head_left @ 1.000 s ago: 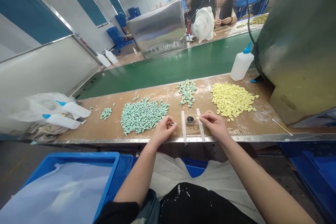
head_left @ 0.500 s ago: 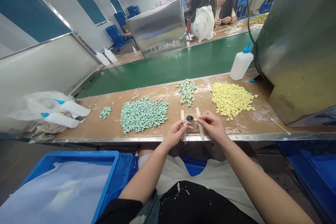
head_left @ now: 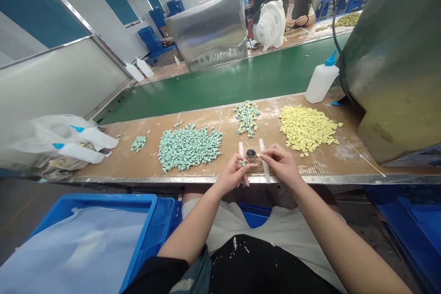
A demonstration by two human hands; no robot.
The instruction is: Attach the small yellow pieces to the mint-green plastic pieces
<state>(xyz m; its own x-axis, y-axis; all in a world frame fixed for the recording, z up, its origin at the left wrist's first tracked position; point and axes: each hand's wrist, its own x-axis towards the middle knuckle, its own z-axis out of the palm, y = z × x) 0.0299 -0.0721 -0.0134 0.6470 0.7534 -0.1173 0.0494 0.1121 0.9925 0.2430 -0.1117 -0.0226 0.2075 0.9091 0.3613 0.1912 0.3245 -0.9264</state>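
My left hand point(head_left: 234, 171) pinches a small mint-green piece point(head_left: 244, 163) close to the bench edge. Between thumb and fingers of my right hand point(head_left: 279, 161) is a small yellow piece point(head_left: 258, 156), held beside a little round pot point(head_left: 251, 153) with dark contents. The pot stands between two white tape strips point(head_left: 264, 161). A large heap of mint-green pieces point(head_left: 189, 147) lies left of my hands, and a heap of yellow pieces point(head_left: 306, 129) to the right. Behind the pot is a smaller pile of mixed green and yellow pieces point(head_left: 246, 117).
A white squeeze bottle point(head_left: 322, 80) stands at the back right; two more bottles point(head_left: 82, 152) lie at the left. A thin stick point(head_left: 365, 159) rests on the right. Beyond runs a green belt point(head_left: 213, 86), with co-workers behind a white fan point(head_left: 271, 25). A blue crate point(head_left: 151, 220) stands low left.
The view has shifted slightly. My left hand's fingers have spread a little below the green piece; my right hand still holds the yellow piece beside the pot.
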